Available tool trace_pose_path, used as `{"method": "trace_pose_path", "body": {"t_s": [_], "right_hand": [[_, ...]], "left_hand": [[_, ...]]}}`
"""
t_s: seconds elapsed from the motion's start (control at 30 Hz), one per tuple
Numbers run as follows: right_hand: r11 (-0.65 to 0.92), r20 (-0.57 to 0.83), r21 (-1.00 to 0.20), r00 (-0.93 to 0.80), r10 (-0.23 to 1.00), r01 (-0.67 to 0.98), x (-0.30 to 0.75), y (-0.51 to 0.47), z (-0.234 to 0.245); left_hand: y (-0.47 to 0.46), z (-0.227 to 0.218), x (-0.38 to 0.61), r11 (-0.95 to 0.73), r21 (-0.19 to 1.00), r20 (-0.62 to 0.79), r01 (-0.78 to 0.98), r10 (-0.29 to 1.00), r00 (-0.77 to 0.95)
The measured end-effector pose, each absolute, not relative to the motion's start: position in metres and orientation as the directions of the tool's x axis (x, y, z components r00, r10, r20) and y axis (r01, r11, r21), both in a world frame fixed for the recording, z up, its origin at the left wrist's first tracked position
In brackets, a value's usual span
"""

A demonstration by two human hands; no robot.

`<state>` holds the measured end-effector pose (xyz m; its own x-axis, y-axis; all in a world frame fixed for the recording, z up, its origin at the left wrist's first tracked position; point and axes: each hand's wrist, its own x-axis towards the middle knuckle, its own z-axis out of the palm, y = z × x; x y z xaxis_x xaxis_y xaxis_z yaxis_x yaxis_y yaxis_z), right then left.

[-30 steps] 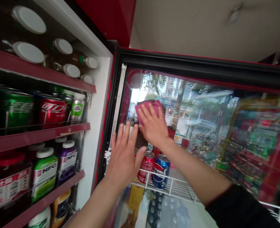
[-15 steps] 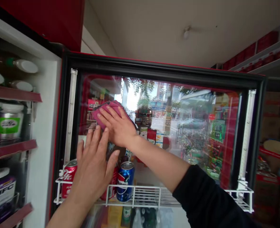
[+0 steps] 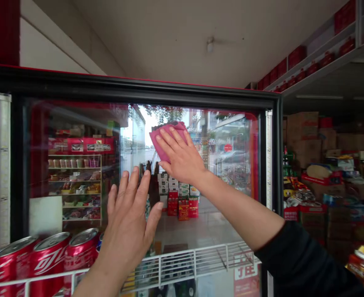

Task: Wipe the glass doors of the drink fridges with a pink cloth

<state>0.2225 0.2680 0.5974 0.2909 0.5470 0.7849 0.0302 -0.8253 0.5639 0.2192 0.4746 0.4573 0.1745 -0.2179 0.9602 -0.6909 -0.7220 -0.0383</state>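
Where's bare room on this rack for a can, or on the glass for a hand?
The rack, from the left arm toward the right light strip, looks free. So does the glass between the cloth and that strip, above the right arm. Crowded: the rack's left end, with red cans. Behind either arm, I can't tell.

Red cans (image 3: pixel 49 262) stand on a white wire shelf (image 3: pixel 195 265)

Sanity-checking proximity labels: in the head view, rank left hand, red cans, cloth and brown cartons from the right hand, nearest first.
From the right hand:
1. Cloth: directly under its fingers.
2. Left hand: just left and lower.
3. Red cans: lower left, well past the left hand.
4. Brown cartons: far right, in the background.
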Motion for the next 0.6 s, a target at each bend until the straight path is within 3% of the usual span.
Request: {"method": "trace_pose_path", "body": {"t_s": [0.33,0.6], "right_hand": [[-0.93,0.918,0.323,0.298,0.262,-0.175,0.185,0.086,0.609],[-0.968,0.979,0.148,0.169,0.114,-0.205,0.188,0.015,0.557]], "left_hand": [[0.408,0.473,0.192,-0.674,-0.082,0.95,-0.734,-0.274,0.146],[0.394,0.466,0.191,-0.651,-0.073,0.938,-0.756,-0.302,0.17]]}}
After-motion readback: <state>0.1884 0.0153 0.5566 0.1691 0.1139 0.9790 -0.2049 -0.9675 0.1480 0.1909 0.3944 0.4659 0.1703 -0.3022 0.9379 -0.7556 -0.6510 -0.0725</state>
